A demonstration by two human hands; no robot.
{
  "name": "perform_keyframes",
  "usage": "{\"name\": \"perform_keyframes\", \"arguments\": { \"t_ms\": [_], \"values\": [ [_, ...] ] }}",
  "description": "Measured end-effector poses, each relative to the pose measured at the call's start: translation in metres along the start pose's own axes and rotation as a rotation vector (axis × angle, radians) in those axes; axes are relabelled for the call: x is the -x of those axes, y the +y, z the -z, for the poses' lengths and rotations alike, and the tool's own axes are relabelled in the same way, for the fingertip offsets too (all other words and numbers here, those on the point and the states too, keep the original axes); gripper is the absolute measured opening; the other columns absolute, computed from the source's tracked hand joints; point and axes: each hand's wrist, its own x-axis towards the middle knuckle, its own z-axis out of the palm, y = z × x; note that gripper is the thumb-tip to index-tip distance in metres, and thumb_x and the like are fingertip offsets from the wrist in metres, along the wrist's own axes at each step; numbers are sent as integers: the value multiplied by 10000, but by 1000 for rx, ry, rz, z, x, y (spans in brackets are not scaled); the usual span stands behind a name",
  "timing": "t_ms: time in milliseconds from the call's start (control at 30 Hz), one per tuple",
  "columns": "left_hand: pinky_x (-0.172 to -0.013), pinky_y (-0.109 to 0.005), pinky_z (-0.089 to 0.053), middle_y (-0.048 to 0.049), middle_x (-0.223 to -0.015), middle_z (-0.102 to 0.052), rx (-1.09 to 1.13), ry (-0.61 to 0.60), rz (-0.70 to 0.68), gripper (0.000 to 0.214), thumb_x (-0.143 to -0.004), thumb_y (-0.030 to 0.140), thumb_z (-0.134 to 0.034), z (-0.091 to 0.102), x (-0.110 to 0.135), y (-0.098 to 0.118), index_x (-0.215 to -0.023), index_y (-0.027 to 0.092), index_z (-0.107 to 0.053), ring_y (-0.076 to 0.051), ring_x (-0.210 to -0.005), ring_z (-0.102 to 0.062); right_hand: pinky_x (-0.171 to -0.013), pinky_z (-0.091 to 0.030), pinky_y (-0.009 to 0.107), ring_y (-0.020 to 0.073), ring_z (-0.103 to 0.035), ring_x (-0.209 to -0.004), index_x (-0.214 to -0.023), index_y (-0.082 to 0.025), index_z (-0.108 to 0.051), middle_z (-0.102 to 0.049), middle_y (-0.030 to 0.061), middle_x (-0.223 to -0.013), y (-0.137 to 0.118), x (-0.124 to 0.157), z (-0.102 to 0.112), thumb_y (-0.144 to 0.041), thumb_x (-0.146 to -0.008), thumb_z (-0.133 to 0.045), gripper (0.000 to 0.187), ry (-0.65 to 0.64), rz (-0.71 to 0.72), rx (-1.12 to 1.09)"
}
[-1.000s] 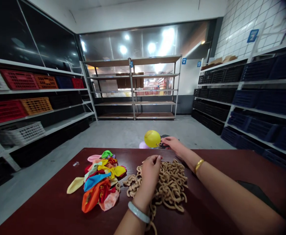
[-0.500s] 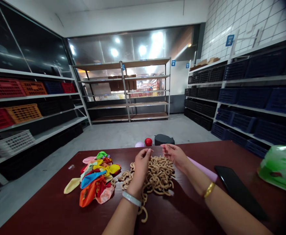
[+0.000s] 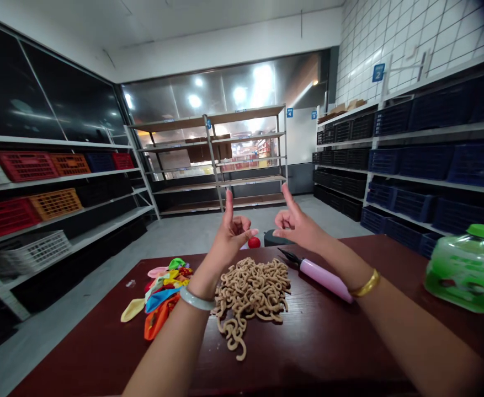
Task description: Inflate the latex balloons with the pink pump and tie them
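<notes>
My left hand (image 3: 231, 229) is raised above the far edge of the table, index finger pointing up, thumb stretched out and the other fingers curled. It holds nothing. Mirroring it, my right hand (image 3: 295, 220) has its index finger up and thumb out, also with nothing in it. Below and between them lies a heap of tan curled snack pieces (image 3: 252, 286), touched by neither hand. A pink balloon pump (image 3: 324, 278) with a black nozzle rests beside the heap, below my right forearm. Colourful deflated balloons (image 3: 159, 302) lie to the left, partly covered by my left arm.
A green bottle (image 3: 459, 267) stands at the right of the dark red table (image 3: 96, 336). Past the far edge are a red ball (image 3: 254, 242) and a dark rounded object (image 3: 277, 238). Shelves with plastic crates (image 3: 57, 204) line both sides.
Both hands have risen and changed from fingertip pinches to raised index fingers with thumbs out. The view has shifted slightly. More of the pump shows; the black phone-like slab is out of sight.
</notes>
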Motion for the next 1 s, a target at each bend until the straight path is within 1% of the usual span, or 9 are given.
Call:
{"name": "perform_keyframes", "arguments": {
  "t_ms": [100, 167, 300, 433, 567, 767, 867, 933, 1000],
  "values": [
    [-550, -238, -380, 40, -703, -453, -72, -65, -104, 1099, -760, 151, -722, -1, -12, 24, -1484, 417, 61, -111, -600, -399, -630, -390, 311, 142, -446, -636, -1476, -350, 168, -524, -44, -728, -23, -8, 13, -189, -752, -695, 1138, -2, 97, 148],
    [-560, -246, -388, 35, -708, -455, -97, -99, -129, 1080, -768, 174, -723, -4, -16, 30, -1485, 418, 46, -117, -614, -405, -623, -390, 306, 139, -444, -631, -1470, -343, 191, -527, -49, -725, -29, -9, 16, -180, -749, -695, 1154, 0, 117, 181],
    [-549, -232, -385, 41, -701, -455, -78, -117, -90, 1090, -773, 183, -718, -11, -15, 26, -1478, 425, 78, -104, -594, -389, -623, -393, 297, 131, -445, -625, -1478, -328, 171, -532, -56, -710, -27, -4, 15, -164, -732, -702, 1160, -5, 74, 148],
    [-531, -239, -386, 24, -736, -484, -92, -60, 29, 1130, -741, 187, -739, -20, -9, 24, -1486, 397, 84, -99, -571, -394, -636, -396, 309, 139, -455, -623, -1504, -321, 70, -553, -53, -682, -31, 6, 12, -156, -677, -743, 1171, 40, 1, 52],
    [-543, -261, -405, 23, -717, -478, -77, -63, 113, 1134, -714, 191, -749, -44, 2, 10, -1503, 355, 49, -109, -569, -403, -647, -396, 306, 133, -454, -612, -1511, -303, 24, -567, -59, -671, -38, 31, 17, -157, -649, -757, 1173, 88, -75, 4],
    [-601, -222, -391, 51, -716, -446, 48, -300, 237, 1057, -758, 203, -702, -113, 39, -45, -1504, 336, 35, -82, -600, -414, -644, -415, 274, 123, -490, -629, -1506, -300, 56, -557, -56, -727, -18, 118, 51, -240, -727, -706, 1091, 218, -224, 144],
    [-682, -245, -423, 15, -821, -521, 27, -427, 291, 1001, -736, 234, -728, -156, 63, -72, -1513, 301, -100, -104, -703, -483, -752, -446, 308, 155, -553, -762, -1478, -256, -278, -599, 8, -876, 7, 183, 81, -356, -776, -658, 804, 434, -349, 398],
    [-767, -293, -448, -33, -959, -574, -32, -475, 292, 986, -716, 269, -746, -185, 77, -88, -1509, 278, -161, -150, -829, -536, -831, -436, 340, 194, -569, -883, -1247, -201, -592, -626, 69, -975, 25, 227, 99, -422, -838, -561, 465, 503, -478, 684],
    [-846, -352, -452, -95, -1132, -581, -121, -509, 305, 1026, -686, 302, -766, -212, 86, -101, -1512, 250, -159, -219, -991, -551, -893, -418, 354, 218, -569, -981, -1062, -191, -686, -648, 96, -1036, 41, 266, 110, -425, -886, -458, 371, 510, -612, 916]
  ]
}}
